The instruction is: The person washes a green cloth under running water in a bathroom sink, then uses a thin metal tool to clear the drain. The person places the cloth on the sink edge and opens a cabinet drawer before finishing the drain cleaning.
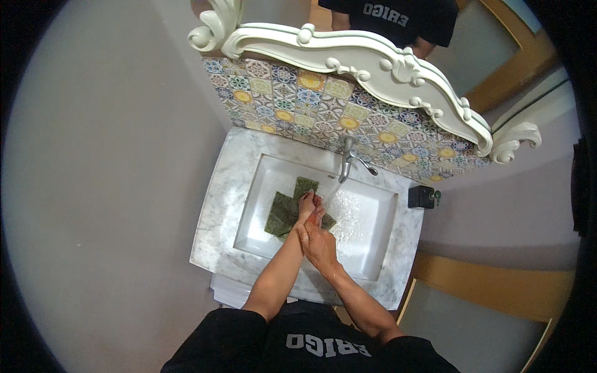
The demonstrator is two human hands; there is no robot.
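Note:
My left hand (309, 204) is over the sink, its fingers curled, with green patterned cloth-like pieces (283, 212) below and beside it. My right hand (319, 247) is closed around or against my left wrist. Between the two hands shows a small orange-red patch (313, 218); whether it is an object or skin I cannot make out. The green pieces lie in the left half of the white sink basin (379, 261), one reaching up past my left fingers. Water runs from the silver faucet (346, 163) just beyond my hands and ripples in the basin.
A marble countertop (214, 230) surrounds the basin. At its right edge stands a black box-shaped dispenser (421, 197) with a green top. Behind are patterned wall tiles (305, 93) and an ornate white mirror frame (360, 62). A wood-framed door (491, 280) is at the right.

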